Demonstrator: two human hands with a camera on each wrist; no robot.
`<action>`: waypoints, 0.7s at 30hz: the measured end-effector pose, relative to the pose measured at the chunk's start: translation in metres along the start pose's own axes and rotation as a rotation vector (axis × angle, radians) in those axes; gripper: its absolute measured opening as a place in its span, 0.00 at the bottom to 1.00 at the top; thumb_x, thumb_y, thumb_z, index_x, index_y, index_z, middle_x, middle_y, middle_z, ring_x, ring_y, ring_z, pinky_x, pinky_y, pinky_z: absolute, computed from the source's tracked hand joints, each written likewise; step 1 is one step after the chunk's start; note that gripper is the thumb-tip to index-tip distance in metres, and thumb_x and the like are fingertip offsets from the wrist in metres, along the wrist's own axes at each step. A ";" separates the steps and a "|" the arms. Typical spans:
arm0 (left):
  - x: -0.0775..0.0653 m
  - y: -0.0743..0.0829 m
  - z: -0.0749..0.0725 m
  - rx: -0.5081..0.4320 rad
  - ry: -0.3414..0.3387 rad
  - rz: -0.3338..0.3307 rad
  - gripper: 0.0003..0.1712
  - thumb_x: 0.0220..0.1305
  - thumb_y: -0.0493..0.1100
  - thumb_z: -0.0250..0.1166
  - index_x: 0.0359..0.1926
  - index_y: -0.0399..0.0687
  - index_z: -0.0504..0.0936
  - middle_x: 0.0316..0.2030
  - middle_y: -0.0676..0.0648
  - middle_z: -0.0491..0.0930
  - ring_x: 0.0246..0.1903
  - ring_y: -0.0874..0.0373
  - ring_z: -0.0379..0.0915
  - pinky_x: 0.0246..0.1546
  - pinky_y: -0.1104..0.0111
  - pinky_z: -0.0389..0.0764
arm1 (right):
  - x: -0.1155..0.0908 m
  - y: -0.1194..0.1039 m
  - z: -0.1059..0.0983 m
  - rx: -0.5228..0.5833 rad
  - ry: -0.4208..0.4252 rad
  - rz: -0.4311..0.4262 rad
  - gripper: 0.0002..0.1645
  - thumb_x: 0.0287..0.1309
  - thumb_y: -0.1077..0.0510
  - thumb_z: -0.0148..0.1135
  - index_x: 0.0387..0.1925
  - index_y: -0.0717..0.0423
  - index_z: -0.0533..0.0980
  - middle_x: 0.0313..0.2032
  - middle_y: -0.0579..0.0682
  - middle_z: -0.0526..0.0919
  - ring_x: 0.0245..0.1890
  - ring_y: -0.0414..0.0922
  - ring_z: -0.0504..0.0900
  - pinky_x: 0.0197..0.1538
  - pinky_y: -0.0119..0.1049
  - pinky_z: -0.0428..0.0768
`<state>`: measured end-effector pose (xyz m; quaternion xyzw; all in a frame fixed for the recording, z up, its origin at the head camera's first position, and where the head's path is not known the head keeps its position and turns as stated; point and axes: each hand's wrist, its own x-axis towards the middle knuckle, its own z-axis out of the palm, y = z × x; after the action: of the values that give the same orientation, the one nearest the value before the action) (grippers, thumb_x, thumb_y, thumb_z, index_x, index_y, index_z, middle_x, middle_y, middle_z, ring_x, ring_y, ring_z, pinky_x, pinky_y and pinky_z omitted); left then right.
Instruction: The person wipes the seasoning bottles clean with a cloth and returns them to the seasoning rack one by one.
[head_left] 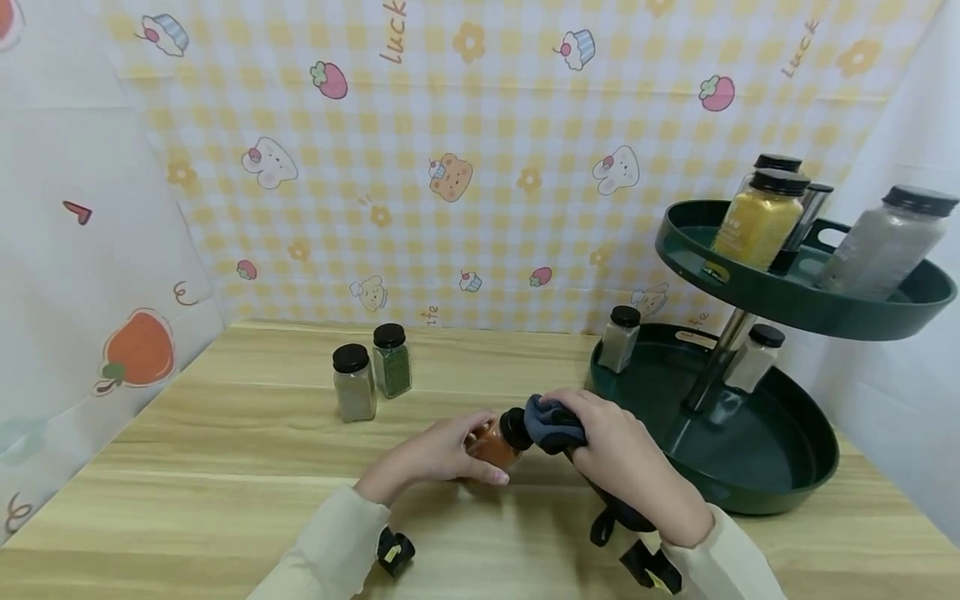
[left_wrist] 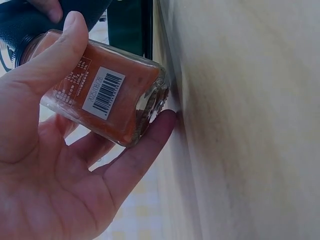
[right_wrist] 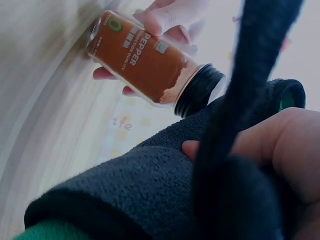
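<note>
My left hand (head_left: pixel 459 450) grips a glass spice jar (head_left: pixel 495 444) of orange-red powder, tilted low over the wooden table with its black lid towards the right. In the right wrist view the jar (right_wrist: pixel 142 62) shows the word PEPPER. A barcode label on the jar (left_wrist: pixel 107 92) faces the left palm, and the fingers curl around its sides near the base. My right hand (head_left: pixel 626 454) holds a dark blue-grey cloth (head_left: pixel 553 423) close against the black lid (right_wrist: pixel 200 90). Part of the cloth (right_wrist: pixel 135 175) hangs down below the right fingers, with a dark loop crossing in front.
On the right stands a green two-tier tray (head_left: pixel 750 492). Its lower tier has two small jars; the upper tier (head_left: pixel 810 304) bears a yellow-filled jar (head_left: pixel 761 221), a white-filled jar (head_left: pixel 885 246) and others. Behind the left hand stand a pale-filled jar (head_left: pixel 354 387) and a green-filled jar (head_left: pixel 392 367).
</note>
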<state>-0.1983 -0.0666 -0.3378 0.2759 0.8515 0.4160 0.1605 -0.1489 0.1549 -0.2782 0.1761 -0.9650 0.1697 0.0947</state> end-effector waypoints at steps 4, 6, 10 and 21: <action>0.000 0.000 -0.001 0.011 -0.003 -0.003 0.31 0.49 0.51 0.72 0.55 0.56 0.70 0.45 0.48 0.76 0.43 0.55 0.72 0.44 0.60 0.73 | -0.003 -0.007 0.001 -0.022 0.015 -0.020 0.35 0.41 0.72 0.64 0.53 0.44 0.73 0.48 0.50 0.80 0.42 0.50 0.80 0.38 0.44 0.78; -0.001 0.000 -0.001 0.004 -0.006 -0.004 0.32 0.49 0.51 0.72 0.55 0.57 0.70 0.45 0.49 0.76 0.42 0.56 0.72 0.44 0.60 0.73 | -0.006 -0.012 0.000 -0.029 0.023 -0.045 0.36 0.40 0.72 0.64 0.53 0.43 0.73 0.47 0.49 0.80 0.43 0.49 0.80 0.41 0.46 0.78; -0.001 0.000 -0.001 -0.023 -0.013 -0.002 0.30 0.48 0.51 0.72 0.53 0.59 0.71 0.42 0.50 0.75 0.40 0.57 0.72 0.43 0.61 0.73 | -0.011 -0.024 -0.005 -0.035 0.029 -0.095 0.38 0.38 0.73 0.63 0.53 0.41 0.74 0.45 0.46 0.80 0.44 0.47 0.80 0.43 0.46 0.78; 0.001 0.000 -0.001 -0.032 0.002 -0.029 0.29 0.48 0.52 0.72 0.51 0.61 0.71 0.43 0.50 0.75 0.40 0.56 0.72 0.42 0.60 0.73 | -0.007 -0.021 -0.004 0.009 0.032 -0.134 0.37 0.39 0.72 0.65 0.54 0.42 0.73 0.44 0.46 0.80 0.43 0.47 0.80 0.43 0.45 0.78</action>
<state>-0.1995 -0.0667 -0.3375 0.2606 0.8488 0.4274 0.1702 -0.1339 0.1405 -0.2700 0.2382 -0.9486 0.1699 0.1205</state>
